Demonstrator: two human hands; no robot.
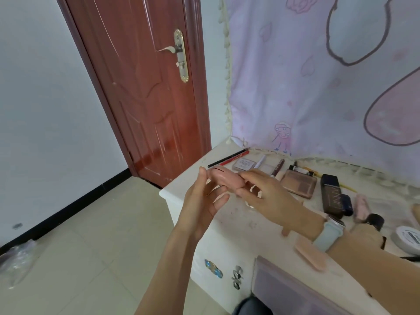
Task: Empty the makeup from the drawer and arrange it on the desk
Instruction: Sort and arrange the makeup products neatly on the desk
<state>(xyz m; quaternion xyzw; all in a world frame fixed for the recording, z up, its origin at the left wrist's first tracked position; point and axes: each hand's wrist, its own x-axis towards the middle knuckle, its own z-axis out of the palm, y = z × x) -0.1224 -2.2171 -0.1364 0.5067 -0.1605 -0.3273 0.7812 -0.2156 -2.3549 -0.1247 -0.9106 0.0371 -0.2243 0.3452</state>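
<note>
White desk (227, 226) cluttered, makeup; red door (145, 92) left.

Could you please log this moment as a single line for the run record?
left hand: open beside pink makeup item | right hand: pinches it above desk | palette, pencils laid out

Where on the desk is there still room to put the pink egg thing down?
Bare desk top lies near the left front edge, between the pencils and the pink case. It is crowded to the right, around the brown palette and dark bottle.
</note>
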